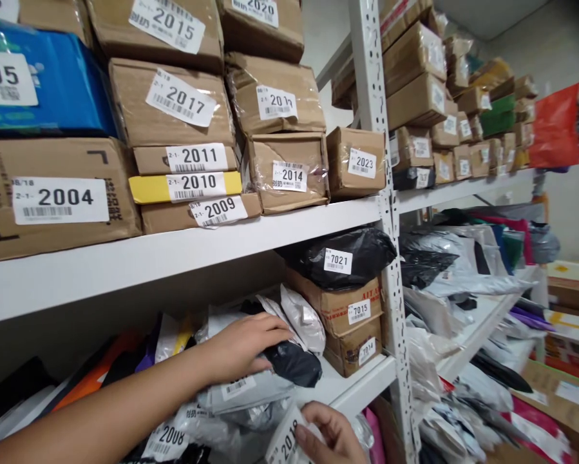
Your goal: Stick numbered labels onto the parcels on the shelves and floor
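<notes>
Soft mail bags fill the lower shelf, and the left hand lies flat on a black bag, fingers pressed together and stretched along its top. Under it sits a grey bag with a barcode label. The right hand, low at the picture's edge, pinches a white label between thumb and fingers. Cardboard boxes numbered 7015 stand just beside the bags, a black parcel 7021 on top

Grey labelled parcel bag lies flat on lower shelf beneath black bag.
</notes>
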